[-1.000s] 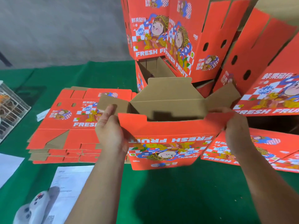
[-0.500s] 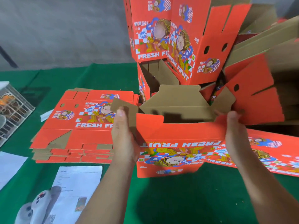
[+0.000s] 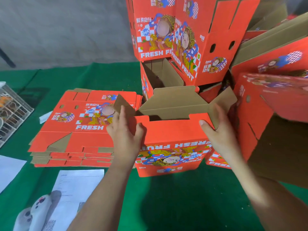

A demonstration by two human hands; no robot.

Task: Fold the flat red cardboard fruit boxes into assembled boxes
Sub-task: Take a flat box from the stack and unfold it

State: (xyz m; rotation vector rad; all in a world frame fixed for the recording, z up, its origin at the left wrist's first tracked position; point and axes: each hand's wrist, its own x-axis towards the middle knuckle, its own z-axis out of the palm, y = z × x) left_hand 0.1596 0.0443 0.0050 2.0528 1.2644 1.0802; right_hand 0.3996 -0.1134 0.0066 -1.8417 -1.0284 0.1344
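- Two hands work one half-erected box (image 3: 170,144), which stands on the green table (image 3: 175,205) in front of the person, between the stack of flat blanks (image 3: 80,130) on the left and a pile of finished boxes (image 3: 183,44) behind and to the right
- left hand (image 3: 124,135) grips the box's near-left corner, thumb on the red front flap, fingers reaching up against the brown left end flap (image 3: 123,105)
- right hand (image 3: 220,135) clamps the near-right corner, thumb on the red front flap and fingers spread flat against the brown right end flap (image 3: 223,107)
- The box is printed upside down to the viewer, so its bottom faces up; the four bottom flaps stand open, the rear flap (image 3: 173,100) leaning inward
- Its long axis runs left to right across the view, with the wide printed face toward the person
- My judgement on handling: corrugated card, light and stiff along the panels but willing to bend only at the scored creases; the surface looks matt, so slipping should not be a worry
- It will crush or crease if squeezed mid-panel, so hold near corners and fold lines, as both hands do now
- The end flaps probably need pushing inward first, then the notched front flap locked over them
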